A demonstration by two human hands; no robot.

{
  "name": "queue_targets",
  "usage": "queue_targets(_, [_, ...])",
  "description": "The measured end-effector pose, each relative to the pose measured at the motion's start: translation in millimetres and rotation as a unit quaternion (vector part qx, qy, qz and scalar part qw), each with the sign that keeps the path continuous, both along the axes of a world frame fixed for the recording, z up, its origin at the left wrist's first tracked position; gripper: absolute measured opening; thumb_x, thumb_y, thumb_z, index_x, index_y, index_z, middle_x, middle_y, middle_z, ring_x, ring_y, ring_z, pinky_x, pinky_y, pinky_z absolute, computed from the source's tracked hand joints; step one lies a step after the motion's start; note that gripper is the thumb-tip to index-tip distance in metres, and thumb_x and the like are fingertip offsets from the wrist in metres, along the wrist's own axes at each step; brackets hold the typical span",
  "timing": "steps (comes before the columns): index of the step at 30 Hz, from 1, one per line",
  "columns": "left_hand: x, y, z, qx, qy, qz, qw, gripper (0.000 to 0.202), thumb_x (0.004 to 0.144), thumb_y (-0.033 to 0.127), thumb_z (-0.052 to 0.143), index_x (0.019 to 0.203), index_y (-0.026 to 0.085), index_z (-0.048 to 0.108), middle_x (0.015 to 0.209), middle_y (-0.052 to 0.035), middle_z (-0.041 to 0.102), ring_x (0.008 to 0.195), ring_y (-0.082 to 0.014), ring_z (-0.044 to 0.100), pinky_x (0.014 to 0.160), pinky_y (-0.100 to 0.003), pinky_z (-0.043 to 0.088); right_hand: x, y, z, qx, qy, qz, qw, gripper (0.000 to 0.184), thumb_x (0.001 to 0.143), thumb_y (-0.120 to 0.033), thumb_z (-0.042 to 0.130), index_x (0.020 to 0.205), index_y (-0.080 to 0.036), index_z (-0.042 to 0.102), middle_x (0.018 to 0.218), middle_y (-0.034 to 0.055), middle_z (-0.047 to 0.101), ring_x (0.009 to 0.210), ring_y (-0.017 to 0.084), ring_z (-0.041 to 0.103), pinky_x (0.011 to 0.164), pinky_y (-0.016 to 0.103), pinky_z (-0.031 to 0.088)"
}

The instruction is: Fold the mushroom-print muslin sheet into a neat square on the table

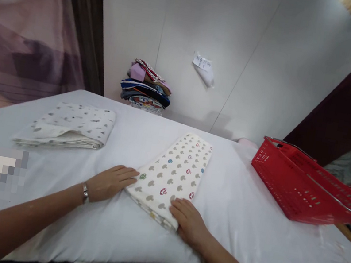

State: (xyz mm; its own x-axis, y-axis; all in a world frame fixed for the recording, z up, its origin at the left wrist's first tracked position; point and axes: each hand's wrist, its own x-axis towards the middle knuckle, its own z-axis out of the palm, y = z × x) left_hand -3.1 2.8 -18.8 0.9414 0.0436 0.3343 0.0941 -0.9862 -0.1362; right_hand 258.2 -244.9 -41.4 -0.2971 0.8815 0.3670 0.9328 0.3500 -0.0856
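A folded white cloth with a print of grey, red, blue and green mushrooms lies on the white-covered table in front of me. My left hand, with a silver bracelet at the wrist, touches the cloth's near left edge; its fingers are stretched out and rest there. At the near right corner, my right hand has its fingers bent over the top of the cloth, closed on that corner. The right thumb is hidden. Several fabric layers show along the near edge.
Another folded cloth, white with small grey marks, lies on the left of the table. A red plastic basket stands at the right. Beyond the far edge is a pile of folded clothes by the wall. A blurred patch covers the lower left.
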Motion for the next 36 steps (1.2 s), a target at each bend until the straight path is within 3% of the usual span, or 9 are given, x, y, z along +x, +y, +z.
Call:
queue_targets(5, [0, -11, 4.9, -0.003, -0.029, -0.009, 1.0, 0.037, 0.084, 0.009, 0.036, 0.108, 0.023, 0.061, 0.115, -0.0051, 0.064, 0.113, -0.0197, 0.053, 0.099, -0.042, 0.038, 3, -11, 3.3, 0.021, 0.085, 0.013, 0.996, 0.047, 0.084, -0.015, 0.043, 0.13, -0.021, 0.041, 0.126, 0.0098, 0.056, 0.118, 0.018, 0.05, 0.1, 0.039, 0.042])
queue_targets(10, [-10, -32, 14.0, -0.043, -0.024, -0.034, 0.998, 0.035, 0.08, 0.009, 0.039, 0.104, 0.024, 0.06, 0.108, -0.0039, 0.065, 0.107, -0.0177, 0.054, 0.102, -0.041, 0.037, -6, -35, 19.1, -0.019, 0.111, 0.046, 0.993, 0.057, 0.083, -0.013, 0.042, 0.136, -0.03, 0.028, 0.127, 0.0051, 0.055, 0.12, 0.018, 0.048, 0.101, 0.037, 0.042])
queue_targets(14, [-18, -37, 14.3, -0.077, 0.018, -0.052, 0.996, 0.051, 0.069, 0.007, 0.043, 0.115, 0.024, 0.054, 0.118, -0.0043, 0.061, 0.112, -0.0193, 0.051, 0.102, -0.041, 0.038, -14, -41, 29.0, -0.028, 0.076, 0.051, 0.995, 0.064, 0.076, -0.008, 0.042, 0.137, -0.024, 0.029, 0.134, 0.009, 0.048, 0.126, 0.021, 0.042, 0.104, 0.041, 0.036])
queue_targets(19, [-17, -35, 11.5, -0.036, 0.048, -0.068, 0.996, 0.071, 0.063, 0.002, 0.04, 0.131, 0.025, 0.042, 0.136, -0.0043, 0.049, 0.124, -0.0209, 0.043, 0.104, -0.045, 0.034, -19, -34, 20.5, -0.038, 0.061, 0.033, 0.997, 0.061, 0.075, -0.014, 0.045, 0.135, -0.022, 0.037, 0.134, 0.0096, 0.049, 0.128, 0.023, 0.039, 0.104, 0.044, 0.033])
queue_targets(22, [-16, -37, 13.4, -0.03, 0.049, -0.066, 0.996, 0.067, 0.068, 0.003, 0.04, 0.129, 0.028, 0.043, 0.135, -0.0025, 0.049, 0.125, -0.0195, 0.042, 0.107, -0.045, 0.029, -18, -31, 18.9, -0.037, 0.124, 0.017, 0.991, 0.051, 0.081, -0.017, 0.045, 0.131, -0.026, 0.041, 0.127, 0.0061, 0.056, 0.123, 0.02, 0.046, 0.106, 0.042, 0.032])
queue_targets(25, [-16, -40, 15.1, -0.046, 0.028, -0.071, 0.996, 0.057, 0.074, 0.01, 0.043, 0.129, 0.026, 0.044, 0.128, -0.0031, 0.055, 0.121, -0.0187, 0.046, 0.109, -0.044, 0.026, -17, -30, 25.3, -0.035, 0.206, -0.003, 0.978, 0.042, 0.086, -0.024, 0.047, 0.128, -0.029, 0.044, 0.121, 0.0041, 0.06, 0.116, 0.018, 0.053, 0.103, 0.036, 0.038])
queue_targets(36, [-9, -43, 7.2, -0.006, -0.073, -0.055, 0.996, 0.041, 0.081, 0.003, 0.036, 0.111, 0.022, 0.055, 0.104, -0.0013, 0.066, 0.099, -0.0145, 0.058, 0.103, -0.04, 0.033, -17, -28, 31.0, -0.034, 0.295, 0.043, 0.954, 0.052, 0.084, -0.022, 0.054, 0.131, -0.042, 0.041, 0.119, -0.0007, 0.062, 0.112, 0.019, 0.055, 0.1, 0.037, 0.04])
